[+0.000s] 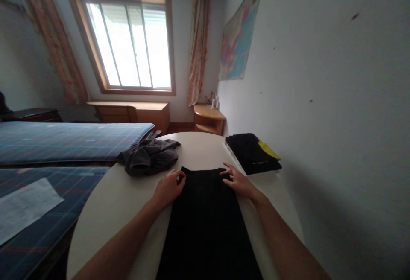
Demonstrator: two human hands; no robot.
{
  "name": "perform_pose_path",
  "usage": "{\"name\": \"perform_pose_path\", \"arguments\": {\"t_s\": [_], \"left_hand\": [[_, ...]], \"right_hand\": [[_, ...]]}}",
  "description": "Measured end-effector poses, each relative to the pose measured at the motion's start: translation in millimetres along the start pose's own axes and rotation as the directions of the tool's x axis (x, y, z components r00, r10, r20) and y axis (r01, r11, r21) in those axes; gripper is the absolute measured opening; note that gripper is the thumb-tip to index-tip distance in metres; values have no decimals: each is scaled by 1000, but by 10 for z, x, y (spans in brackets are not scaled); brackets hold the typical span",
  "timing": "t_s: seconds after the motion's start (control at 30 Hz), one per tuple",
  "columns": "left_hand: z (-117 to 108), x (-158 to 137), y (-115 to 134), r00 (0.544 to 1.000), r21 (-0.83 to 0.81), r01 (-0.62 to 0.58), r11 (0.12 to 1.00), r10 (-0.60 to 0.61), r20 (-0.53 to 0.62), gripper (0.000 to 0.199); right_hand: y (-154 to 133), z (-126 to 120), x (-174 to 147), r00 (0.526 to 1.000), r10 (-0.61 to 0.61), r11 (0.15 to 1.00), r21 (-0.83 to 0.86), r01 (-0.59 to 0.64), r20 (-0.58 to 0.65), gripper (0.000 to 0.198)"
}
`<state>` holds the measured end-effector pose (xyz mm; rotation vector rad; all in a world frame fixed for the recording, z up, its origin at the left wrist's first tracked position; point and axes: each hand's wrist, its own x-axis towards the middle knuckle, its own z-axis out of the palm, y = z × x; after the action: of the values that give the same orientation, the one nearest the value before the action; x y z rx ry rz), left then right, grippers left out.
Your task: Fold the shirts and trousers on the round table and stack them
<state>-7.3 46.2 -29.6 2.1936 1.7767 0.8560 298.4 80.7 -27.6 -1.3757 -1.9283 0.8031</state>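
Note:
A long black garment (208, 220), its exact kind unclear, lies flat in a strip on the round white table (105, 224), running toward me and out of the bottom of the view. At its far left corner my left hand (169, 186) has thumb and forefinger closed on the edge of the cloth. My right hand (238, 182) rests at the far right corner, fingers apart and touching the fabric. A crumpled dark grey garment (152, 156) sits beyond my left hand. Past my right hand is a folded black garment with a yellow part (253, 154).
The wall (336, 122) rises close along the table's right side. Two beds with plaid mattresses (73, 141) stand to the left, one bearing a sheet of paper (28, 207). A wooden corner stand (209, 115) and a low desk (147, 111) are beneath the window (128, 45).

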Motion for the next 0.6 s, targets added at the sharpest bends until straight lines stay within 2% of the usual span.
{"name": "perform_pose_path", "arguments": {"t_s": [0.1, 0.27, 0.5, 0.6], "left_hand": [[-37, -22, 19, 998, 15, 57, 998, -57, 29, 22], [-29, -14, 3, 993, 48, 85, 995, -88, 82, 32], [-104, -31, 100, 993, 76, 59, 995, -66, 101, 35], [-110, -36, 97, 993, 61, 55, 997, -61, 99, 36]], "right_hand": [[-47, -85, -68, 996, -5, 1000, -23, 7, 87, 70], [-119, -128, -90, 999, 47, 974, -223, -43, 13, 45], [-191, -106, -97, 997, 67, 924, -379, -46, 42, 28], [-179, -86, -87, 1000, 13, 905, -426, -1, 24, 24]]}}
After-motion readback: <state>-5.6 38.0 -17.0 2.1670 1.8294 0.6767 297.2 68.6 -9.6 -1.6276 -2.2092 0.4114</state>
